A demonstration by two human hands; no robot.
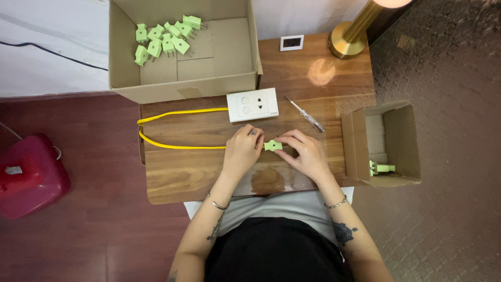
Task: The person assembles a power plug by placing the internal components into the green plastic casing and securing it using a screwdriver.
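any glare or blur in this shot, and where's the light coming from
Head view: the brass lamp at the top edge throws a bright glare spot on the wooden table; its shade is blown out white; the patterned floor on the right smears at the corner; both hands and the green plug stay sharp.

- Your left hand and right hand pinch one green plug between them, over the wooden table.
- White socket plate just beyond your hands, yellow cable looping off its left side.
- Screwdriver right of the plate.
- Big cardboard box at the far edge holds a pile of green plugs.
- Small box on your right holds one green plug; brass lamp base beyond it.
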